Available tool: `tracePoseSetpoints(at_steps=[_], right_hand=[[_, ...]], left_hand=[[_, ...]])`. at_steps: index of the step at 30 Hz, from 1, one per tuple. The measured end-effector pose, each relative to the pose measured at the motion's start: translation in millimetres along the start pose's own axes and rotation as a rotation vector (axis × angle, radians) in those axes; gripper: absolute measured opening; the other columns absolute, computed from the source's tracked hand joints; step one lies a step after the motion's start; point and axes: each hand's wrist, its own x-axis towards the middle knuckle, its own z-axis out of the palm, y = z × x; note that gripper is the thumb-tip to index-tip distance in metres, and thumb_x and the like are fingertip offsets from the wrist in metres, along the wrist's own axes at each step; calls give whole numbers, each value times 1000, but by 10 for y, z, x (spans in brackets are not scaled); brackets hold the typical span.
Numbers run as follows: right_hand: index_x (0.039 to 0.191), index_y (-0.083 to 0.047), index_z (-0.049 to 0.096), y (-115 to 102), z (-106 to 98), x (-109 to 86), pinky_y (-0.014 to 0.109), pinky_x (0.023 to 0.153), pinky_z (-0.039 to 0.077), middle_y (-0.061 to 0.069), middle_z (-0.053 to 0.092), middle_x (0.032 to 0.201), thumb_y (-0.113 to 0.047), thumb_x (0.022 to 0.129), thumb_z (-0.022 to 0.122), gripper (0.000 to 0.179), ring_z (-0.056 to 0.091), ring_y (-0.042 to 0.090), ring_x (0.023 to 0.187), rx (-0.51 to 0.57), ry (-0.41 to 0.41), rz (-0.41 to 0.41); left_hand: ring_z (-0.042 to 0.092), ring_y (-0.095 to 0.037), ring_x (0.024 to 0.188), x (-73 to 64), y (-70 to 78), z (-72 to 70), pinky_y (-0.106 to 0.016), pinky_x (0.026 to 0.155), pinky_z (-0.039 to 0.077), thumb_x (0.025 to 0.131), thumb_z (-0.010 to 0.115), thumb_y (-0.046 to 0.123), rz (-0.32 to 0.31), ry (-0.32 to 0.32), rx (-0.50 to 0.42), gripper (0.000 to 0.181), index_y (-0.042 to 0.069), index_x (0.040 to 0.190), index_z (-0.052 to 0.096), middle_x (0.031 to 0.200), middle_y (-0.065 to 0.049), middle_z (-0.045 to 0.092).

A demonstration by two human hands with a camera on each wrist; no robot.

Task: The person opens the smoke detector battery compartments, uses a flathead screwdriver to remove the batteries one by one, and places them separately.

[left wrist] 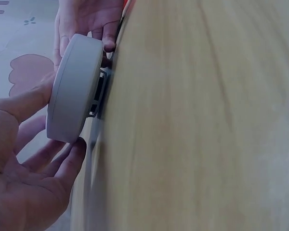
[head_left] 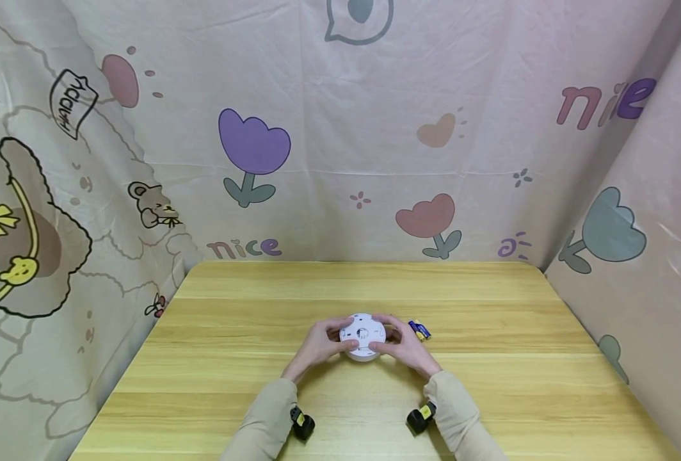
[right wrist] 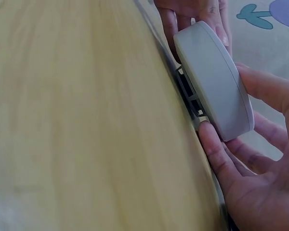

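Observation:
A round white smoke detector (head_left: 363, 334) is held low over the wooden table, its flat face with slots and markings turned up. My left hand (head_left: 322, 342) grips it from the left, thumb on the near part of the upper face. From the right, my right hand (head_left: 404, 346) holds the opposite side in the same way. A dark slotted part (left wrist: 99, 94) sticks out of its underside in the left wrist view. The right wrist view shows the smooth side wall (right wrist: 214, 79) between thumb and fingers. Just right of the right hand lie small blue-and-yellow batteries (head_left: 419, 330).
The light wooden table (head_left: 231, 320) reaches back to a printed curtain (head_left: 340, 128), which also hangs along the left and right sides. A small black camera (head_left: 303, 424) sits at the left wrist, and another black camera (head_left: 421, 418) at the right wrist.

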Motion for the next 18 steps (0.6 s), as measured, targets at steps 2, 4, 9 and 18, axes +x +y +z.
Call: tracePoseSetpoints(at_steps=[2, 4, 9, 18], right_hand=[[132, -7, 39, -11, 3, -8, 24, 85, 49, 15, 46, 129, -16, 76, 69, 64, 54, 27, 106, 9, 10, 4], [132, -7, 39, -13, 6, -9, 24, 84, 49, 15, 46, 129, -15, 76, 69, 64, 54, 28, 106, 17, 15, 6], [132, -7, 40, -4, 7, 0, 25, 84, 50, 15, 46, 129, -15, 76, 69, 63, 54, 29, 106, 33, 15, 5], [133, -7, 39, 25, -4, -2, 25, 79, 53, 17, 49, 125, -15, 78, 67, 62, 56, 27, 101, 32, -8, -19]], left_hand=[[50, -27, 118, 4, 0, -2, -36, 99, 43, 71, 73, 30, 5, -6, -2, 60, 10, 123, 52, 130, -12, 51], [51, -28, 117, 7, -4, -4, -36, 98, 44, 71, 73, 28, 17, -8, -11, 60, 8, 124, 51, 128, -13, 52], [52, -28, 115, -13, 26, -11, -36, 98, 44, 72, 73, 25, 17, 4, -31, 58, 6, 123, 52, 126, -14, 54], [50, -34, 116, -160, 301, -89, -46, 99, 40, 75, 71, 17, 38, -22, -8, 53, -1, 121, 52, 126, -21, 52]])
